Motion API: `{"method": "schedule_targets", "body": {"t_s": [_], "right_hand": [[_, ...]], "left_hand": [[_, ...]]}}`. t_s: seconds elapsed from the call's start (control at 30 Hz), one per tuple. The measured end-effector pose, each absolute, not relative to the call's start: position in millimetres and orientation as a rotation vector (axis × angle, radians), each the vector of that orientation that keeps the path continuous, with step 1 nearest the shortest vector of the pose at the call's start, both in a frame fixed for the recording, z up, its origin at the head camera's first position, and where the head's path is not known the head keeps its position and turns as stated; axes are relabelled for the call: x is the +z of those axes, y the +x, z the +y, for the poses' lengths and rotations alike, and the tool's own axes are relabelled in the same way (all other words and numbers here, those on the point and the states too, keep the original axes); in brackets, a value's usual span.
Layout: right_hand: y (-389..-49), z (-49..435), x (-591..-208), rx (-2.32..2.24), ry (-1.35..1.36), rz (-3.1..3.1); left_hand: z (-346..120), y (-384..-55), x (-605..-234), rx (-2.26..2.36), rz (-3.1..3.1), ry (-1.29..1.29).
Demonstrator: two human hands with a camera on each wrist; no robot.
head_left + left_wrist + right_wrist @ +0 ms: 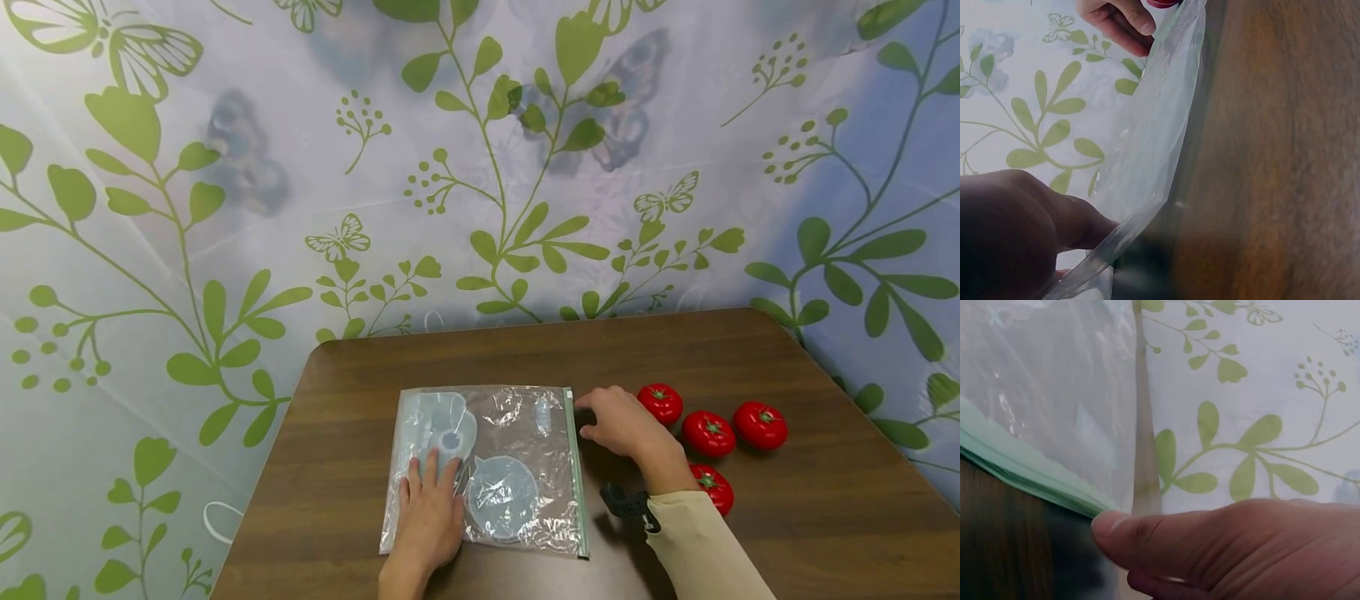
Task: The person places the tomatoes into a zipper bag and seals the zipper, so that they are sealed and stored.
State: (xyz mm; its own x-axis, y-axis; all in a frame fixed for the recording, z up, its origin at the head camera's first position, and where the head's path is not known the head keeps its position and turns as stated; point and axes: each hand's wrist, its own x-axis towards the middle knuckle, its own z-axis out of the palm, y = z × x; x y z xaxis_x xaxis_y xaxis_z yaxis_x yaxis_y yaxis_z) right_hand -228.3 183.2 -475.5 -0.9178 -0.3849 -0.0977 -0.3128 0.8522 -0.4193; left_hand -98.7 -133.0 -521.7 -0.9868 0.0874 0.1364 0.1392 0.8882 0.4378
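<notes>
A clear zip bag [551, 483] with a pale green zip strip along its right side lies flat on the brown table. Inside it are a light blue piece [427, 421] with a lobed outline and a round ring, a pale blue disc [502, 497] with a small tab, and a small light piece [543, 417]. My left hand [429, 517] rests on the bag's lower left, fingers spread over the lobed piece. At the strip's far end, my right hand [621, 423] pinches the bag's corner, its thumb [1141, 534] on the green edge.
Several red tomatoes [708, 434] sit to the right of the bag, close by my right forearm. A black strap [630, 504] circles the right wrist. Behind the table's far edge hangs a white cloth [450, 250] with green leaves and butterflies.
</notes>
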Motion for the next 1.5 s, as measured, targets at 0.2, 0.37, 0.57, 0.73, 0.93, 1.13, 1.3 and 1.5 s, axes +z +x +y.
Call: {"method": "schedule_targets", "body": {"t_s": [0.2, 0.37, 0.57, 0.73, 0.93, 1.13, 1.3, 1.5], "right_hand": [[-229.8, 176.0, -480.3, -0.599, -0.555, 2.864], [-230.9, 170.4, -485.2, -0.633, -0.543, 2.879], [-234.5, 162.9, -490.4, -0.627, -0.573, 2.910], [-237.7, 159.0, -495.4, -0.584, -0.616, 2.960], [-236.9, 153.8, -498.5, -0.553, -0.612, 2.951], [-235.9, 149.3, -499.0, -0.543, -0.639, 2.935], [-234.8, 147.1, -498.0, -0.524, -0.613, 2.955], [-234.2, 142.6, -498.5, -0.509, -0.579, 2.975]], "left_hand": [[-132.9, -98.0, -521.5, -0.732, -2.945, -0.168], [-135.2, -99.2, -527.8, -0.754, -2.911, -0.177], [-137.2, -100.6, -518.0, -0.775, -2.964, -0.158], [-141.1, -103.9, -530.3, -0.810, -2.924, -0.174], [-149.0, -109.0, -555.2, -0.815, -2.874, -0.208], [-156.8, -111.6, -557.9, -0.803, -2.864, -0.214], [-160.2, -109.6, -539.7, -0.825, -2.890, -0.186], [-157.7, -104.9, -512.4, -0.723, -2.964, -0.139]]}}
